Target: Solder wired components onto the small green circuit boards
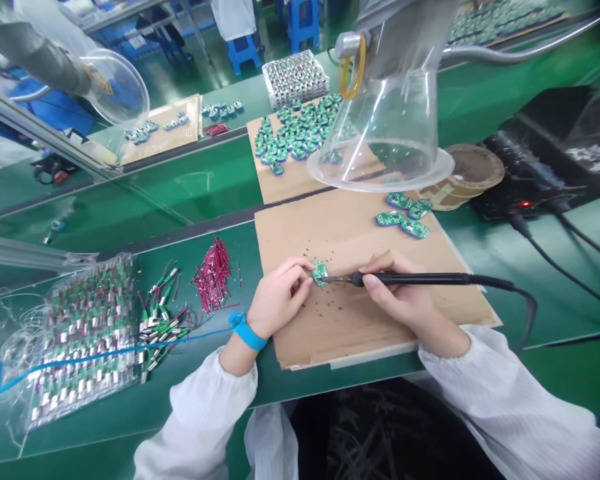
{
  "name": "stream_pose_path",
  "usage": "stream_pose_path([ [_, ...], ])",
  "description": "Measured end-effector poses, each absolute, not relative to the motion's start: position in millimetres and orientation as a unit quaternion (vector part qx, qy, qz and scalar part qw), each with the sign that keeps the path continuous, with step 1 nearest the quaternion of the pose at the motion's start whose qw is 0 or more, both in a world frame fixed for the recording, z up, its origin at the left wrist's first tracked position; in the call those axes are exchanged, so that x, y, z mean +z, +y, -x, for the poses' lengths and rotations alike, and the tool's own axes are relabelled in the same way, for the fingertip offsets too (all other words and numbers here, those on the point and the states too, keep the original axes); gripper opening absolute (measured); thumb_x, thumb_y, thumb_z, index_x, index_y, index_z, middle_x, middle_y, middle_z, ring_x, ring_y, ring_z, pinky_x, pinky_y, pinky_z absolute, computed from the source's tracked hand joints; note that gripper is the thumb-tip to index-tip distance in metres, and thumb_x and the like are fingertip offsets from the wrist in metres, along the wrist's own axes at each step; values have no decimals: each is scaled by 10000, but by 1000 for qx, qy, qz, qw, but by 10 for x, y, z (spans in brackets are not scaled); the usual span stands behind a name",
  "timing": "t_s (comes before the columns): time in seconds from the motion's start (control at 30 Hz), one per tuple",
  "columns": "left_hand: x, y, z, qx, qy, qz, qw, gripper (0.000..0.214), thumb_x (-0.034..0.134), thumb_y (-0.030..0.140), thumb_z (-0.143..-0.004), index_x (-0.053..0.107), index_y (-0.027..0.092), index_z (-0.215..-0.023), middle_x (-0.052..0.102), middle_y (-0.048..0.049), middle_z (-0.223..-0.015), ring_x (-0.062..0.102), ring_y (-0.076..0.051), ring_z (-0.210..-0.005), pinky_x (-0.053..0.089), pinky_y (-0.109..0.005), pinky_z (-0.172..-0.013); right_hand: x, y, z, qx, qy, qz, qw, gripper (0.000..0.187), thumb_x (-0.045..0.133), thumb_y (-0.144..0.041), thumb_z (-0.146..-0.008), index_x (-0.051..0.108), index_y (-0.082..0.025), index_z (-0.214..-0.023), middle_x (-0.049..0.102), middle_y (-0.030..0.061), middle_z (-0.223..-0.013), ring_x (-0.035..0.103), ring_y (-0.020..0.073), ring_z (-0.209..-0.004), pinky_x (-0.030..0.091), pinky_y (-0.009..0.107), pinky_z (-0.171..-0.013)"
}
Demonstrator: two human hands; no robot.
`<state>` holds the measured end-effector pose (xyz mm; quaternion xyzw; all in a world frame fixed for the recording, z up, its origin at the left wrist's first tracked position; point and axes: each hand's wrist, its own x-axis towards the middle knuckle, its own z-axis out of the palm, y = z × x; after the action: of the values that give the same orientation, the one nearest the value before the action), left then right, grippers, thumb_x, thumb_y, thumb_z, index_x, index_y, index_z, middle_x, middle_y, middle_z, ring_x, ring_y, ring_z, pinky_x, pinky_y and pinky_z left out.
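My left hand pinches a small green circuit board at its fingertips, with a blue antistatic wrist strap on that wrist. My right hand grips a black soldering iron, and its tip touches or nearly touches the board's edge. Both hands rest over a brown cardboard sheet dotted with dark specks. A small group of green circuit boards lies at the sheet's far edge.
To the left lie a bundle of red wires, loose green-wired parts and a clear bag of wired parts. Ahead hang a clear plastic fume hood and, behind it, many boards. A black soldering station stands right.
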<state>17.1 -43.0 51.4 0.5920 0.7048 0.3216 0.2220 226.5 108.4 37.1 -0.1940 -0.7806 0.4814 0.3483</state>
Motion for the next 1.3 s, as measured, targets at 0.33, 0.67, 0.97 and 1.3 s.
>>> stream_pose_path([
  [0.33, 513, -426, -173, 321, 708, -593, 213, 169, 548, 191, -1004, 552, 188, -836, 680, -30, -1247, 548, -80, -642, 479, -262, -678, 370, 1084, -2245, 474, -788, 207, 334, 104, 691, -348, -947, 654, -256, -912, 677, 15, -749, 609, 177, -600, 488, 326, -544],
  [0.67, 517, -426, -171, 317, 710, -594, 205, 174, 544, 199, -1002, 556, 189, -829, 688, -43, -1234, 556, -87, -638, 486, -266, -669, 390, 1082, -2232, 480, -783, 214, 333, 127, 676, -375, -956, 650, -260, -907, 673, 18, -729, 610, 183, -591, 495, 335, -532],
  [0.97, 500, -429, -178, 324, 710, -588, 212, 162, 553, 174, -999, 559, 190, -837, 679, -25, -1243, 530, -81, -641, 471, -269, -689, 425, 1080, -2214, 472, -785, 208, 343, 89, 691, -325, -940, 647, -261, -898, 686, 14, -743, 625, 182, -596, 510, 329, -544],
  [1.3, 504, -428, -176, 331, 709, -583, 220, 170, 556, 183, -996, 544, 192, -827, 677, -27, -1235, 548, -88, -658, 470, -262, -668, 413, 1076, -2213, 471, -773, 226, 360, 177, 656, -393, -976, 638, -255, -868, 657, 20, -724, 596, 177, -591, 481, 329, -533],
])
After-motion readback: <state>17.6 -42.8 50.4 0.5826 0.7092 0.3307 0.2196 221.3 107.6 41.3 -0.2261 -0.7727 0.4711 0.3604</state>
